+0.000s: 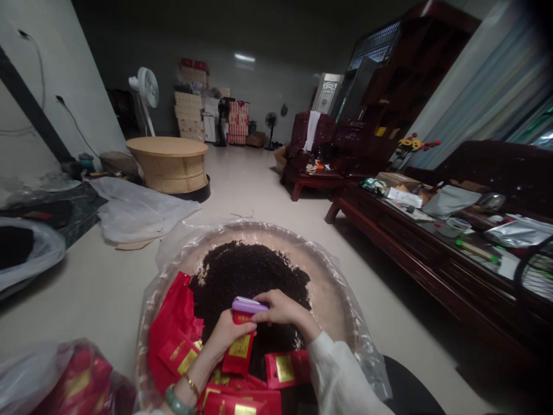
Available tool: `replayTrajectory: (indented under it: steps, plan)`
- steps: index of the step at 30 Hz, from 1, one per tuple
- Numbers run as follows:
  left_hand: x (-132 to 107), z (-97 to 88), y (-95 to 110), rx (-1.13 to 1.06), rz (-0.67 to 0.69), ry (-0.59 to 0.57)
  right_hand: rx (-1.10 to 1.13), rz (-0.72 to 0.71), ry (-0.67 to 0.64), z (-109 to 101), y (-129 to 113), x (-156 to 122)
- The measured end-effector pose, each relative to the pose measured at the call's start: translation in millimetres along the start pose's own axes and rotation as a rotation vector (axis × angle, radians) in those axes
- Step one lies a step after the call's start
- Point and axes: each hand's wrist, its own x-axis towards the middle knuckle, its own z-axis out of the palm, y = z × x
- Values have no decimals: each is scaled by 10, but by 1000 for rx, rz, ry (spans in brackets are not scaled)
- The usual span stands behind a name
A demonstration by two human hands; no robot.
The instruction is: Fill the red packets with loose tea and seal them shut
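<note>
My left hand [224, 337] grips a small red packet [239, 350] with a gold label, held upright. My right hand [283, 309] is closed on a small purple scoop [249, 305] right at the packet's top opening. Both hands hover over a pile of dark loose tea leaves [248, 274] in a wide round basket [332, 294] lined with clear plastic. Several more red packets [177, 334] lie along the basket's near and left side. A green bangle and a gold bracelet sit on my left wrist.
A plastic bag of red packets [78, 383] lies at lower left. A dark wooden table [432, 253] with clutter runs along the right. A round wooden tub [170, 164], a white fan [147, 92], plastic sheeting [138, 210] and stacked boxes [192, 109] stand farther back.
</note>
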Motion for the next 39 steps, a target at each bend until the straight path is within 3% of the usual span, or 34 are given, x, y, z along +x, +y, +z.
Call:
replayTrajectory:
  steps: [9, 23, 32, 39]
  plan:
    - [-4, 11, 19, -10, -65, -21, 94, 18, -36, -5, -20, 31]
    - [3, -89, 308, -73, -130, -123, 167, 54, -39, -44, 99, 132]
    - [36, -45, 223, -47, -126, -109, 198, 37, 22, 29, 268, 187]
    - [-18, -37, 200, -26, -147, -156, 224, 41, 75, 2, 179, 151]
